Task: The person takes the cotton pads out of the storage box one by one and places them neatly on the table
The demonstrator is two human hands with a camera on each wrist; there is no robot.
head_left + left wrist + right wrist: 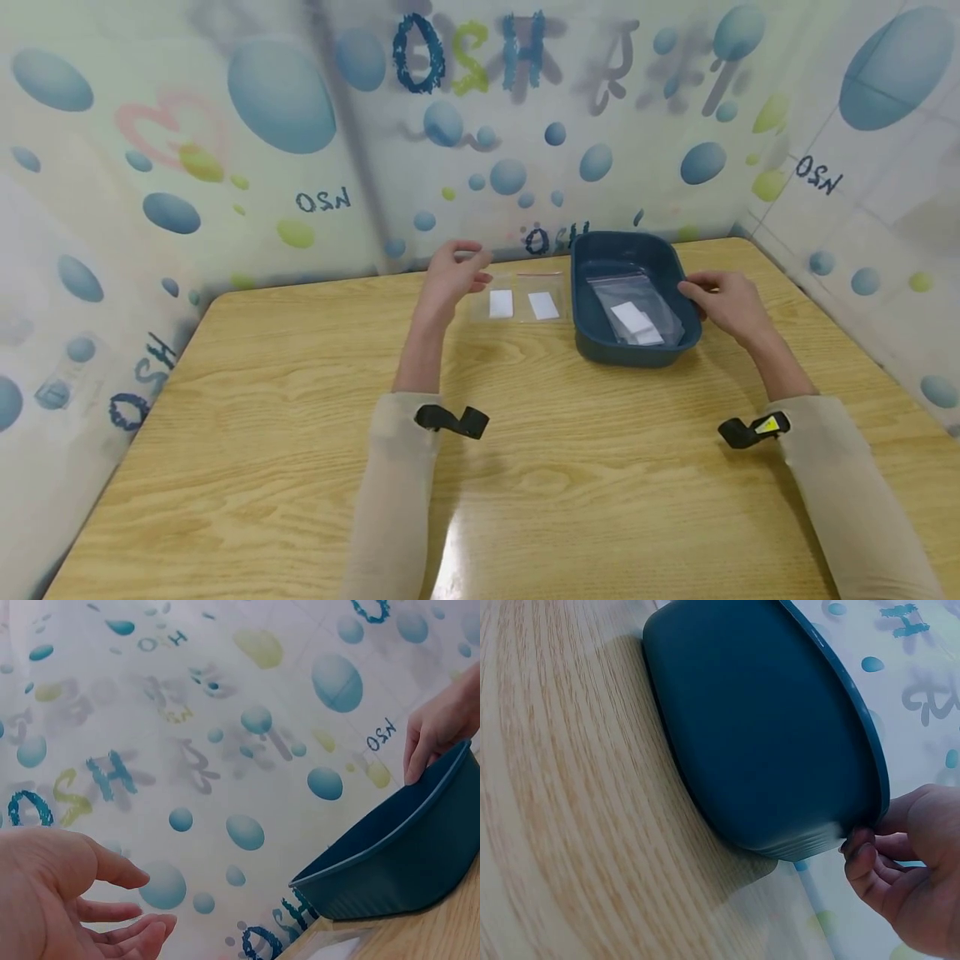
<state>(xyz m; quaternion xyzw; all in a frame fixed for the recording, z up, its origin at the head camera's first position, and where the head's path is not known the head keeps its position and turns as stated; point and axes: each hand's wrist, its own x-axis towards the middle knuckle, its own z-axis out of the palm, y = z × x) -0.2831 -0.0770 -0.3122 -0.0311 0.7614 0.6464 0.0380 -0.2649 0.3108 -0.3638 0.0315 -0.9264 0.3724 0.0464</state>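
Observation:
A dark blue plastic basin (632, 357) stands toward the back right of the table. My right hand (726, 304) pinches its right rim, thumb on the inside and curled fingers outside, as the right wrist view shows. Inside the basin lie several clear zip bags (658, 310) with white cards in them. To the basin's left, two clear zip bags lie side by side, one with a white card (501, 304) and the other with a white card (543, 306). My left hand (454, 273) is by the left bag, fingers loosely bent, holding nothing.
The wooden table (270, 433) reaches the printed wall covering (300, 117) at the back. A side wall (900, 167) meets the table's right edge. Black wrist cameras, such as the left one (471, 422), sit on both cuffs.

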